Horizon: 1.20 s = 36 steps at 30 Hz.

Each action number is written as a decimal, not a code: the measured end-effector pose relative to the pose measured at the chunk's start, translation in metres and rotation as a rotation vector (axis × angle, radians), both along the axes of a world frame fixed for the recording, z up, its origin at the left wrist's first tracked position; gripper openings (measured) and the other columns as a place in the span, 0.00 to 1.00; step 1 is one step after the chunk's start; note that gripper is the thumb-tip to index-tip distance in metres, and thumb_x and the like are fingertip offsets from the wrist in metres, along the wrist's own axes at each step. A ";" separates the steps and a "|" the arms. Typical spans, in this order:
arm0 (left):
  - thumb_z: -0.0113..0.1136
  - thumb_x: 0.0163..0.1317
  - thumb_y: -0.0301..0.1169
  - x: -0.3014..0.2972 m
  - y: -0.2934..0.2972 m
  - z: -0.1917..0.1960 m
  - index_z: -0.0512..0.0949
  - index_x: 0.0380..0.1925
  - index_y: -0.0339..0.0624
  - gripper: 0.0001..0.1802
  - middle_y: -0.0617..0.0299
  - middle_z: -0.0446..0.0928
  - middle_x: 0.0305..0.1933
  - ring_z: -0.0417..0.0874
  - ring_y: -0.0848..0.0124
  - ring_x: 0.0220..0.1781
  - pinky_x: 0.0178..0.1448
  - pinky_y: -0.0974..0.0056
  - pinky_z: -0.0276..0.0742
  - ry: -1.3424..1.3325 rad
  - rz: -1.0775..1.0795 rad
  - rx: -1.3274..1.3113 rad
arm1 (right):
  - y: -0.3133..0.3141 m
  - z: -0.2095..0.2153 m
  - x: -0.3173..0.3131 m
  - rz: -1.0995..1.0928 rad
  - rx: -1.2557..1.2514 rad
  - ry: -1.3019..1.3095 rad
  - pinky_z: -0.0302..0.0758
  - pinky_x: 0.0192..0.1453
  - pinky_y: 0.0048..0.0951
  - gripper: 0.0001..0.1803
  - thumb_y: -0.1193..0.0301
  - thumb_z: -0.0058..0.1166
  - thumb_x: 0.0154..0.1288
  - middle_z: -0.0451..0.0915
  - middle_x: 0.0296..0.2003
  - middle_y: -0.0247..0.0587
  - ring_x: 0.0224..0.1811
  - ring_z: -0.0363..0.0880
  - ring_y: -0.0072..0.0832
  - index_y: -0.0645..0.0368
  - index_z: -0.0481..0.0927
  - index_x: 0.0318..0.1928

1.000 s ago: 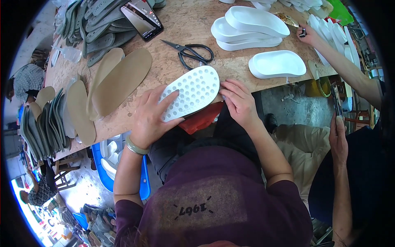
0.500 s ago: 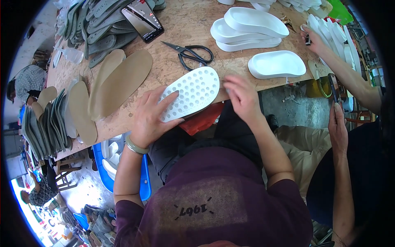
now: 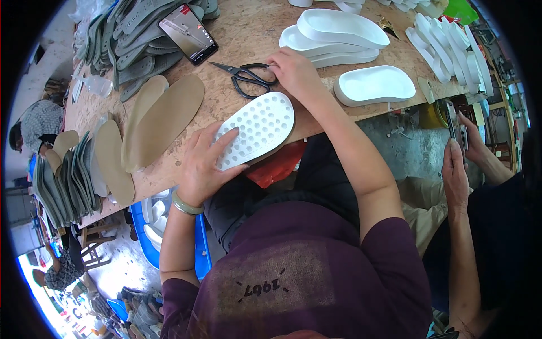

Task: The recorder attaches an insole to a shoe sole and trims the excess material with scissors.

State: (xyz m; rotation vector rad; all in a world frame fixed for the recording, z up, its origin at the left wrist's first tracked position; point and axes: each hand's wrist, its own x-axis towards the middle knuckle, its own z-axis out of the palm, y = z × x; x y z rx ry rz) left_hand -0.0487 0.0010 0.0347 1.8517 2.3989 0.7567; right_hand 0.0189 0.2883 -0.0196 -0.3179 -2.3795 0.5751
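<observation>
The left hand (image 3: 206, 161) is steadying a white dimpled shoe sole (image 3: 257, 130) at the near edge of the bench (image 3: 248, 34). Its fingers are spreading over the dimpled face and its thumb is lying along the lower rim, so the hand is partly open around the sole and is holding it. The sole is resting with its dimpled side facing up, its lower side lying close along the bench edge.

The right hand (image 3: 293, 70) is reaching beyond the sole, with its fingers partly curled at the handle loops of the black-handled scissors (image 3: 236, 72). Whether it is gripping or only touching them cannot be told. The blades are pointing toward the smartphone (image 3: 189, 34), away from the sole.

For good handling, the left hand should be pressing the sole evenly, because a part lying this near the edge is probably prone to tipping. The right hand should be using the loops only, with its fingers clear of the tips. The scissors should be clearing the phone and the raised rim of the white tray-shaped sole (image 3: 375, 86), which is sitting along the near edge, right of the dimpled one.
</observation>
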 end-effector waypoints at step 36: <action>0.79 0.40 0.40 0.003 0.001 0.002 0.80 0.57 0.52 0.38 0.52 0.74 0.61 0.75 0.52 0.59 0.63 0.51 0.71 0.056 0.008 -0.023 | -0.034 0.011 0.072 0.192 -0.674 -0.130 0.78 0.53 0.28 0.16 0.73 0.65 0.62 0.82 0.44 0.36 0.47 0.82 0.25 0.60 0.81 0.50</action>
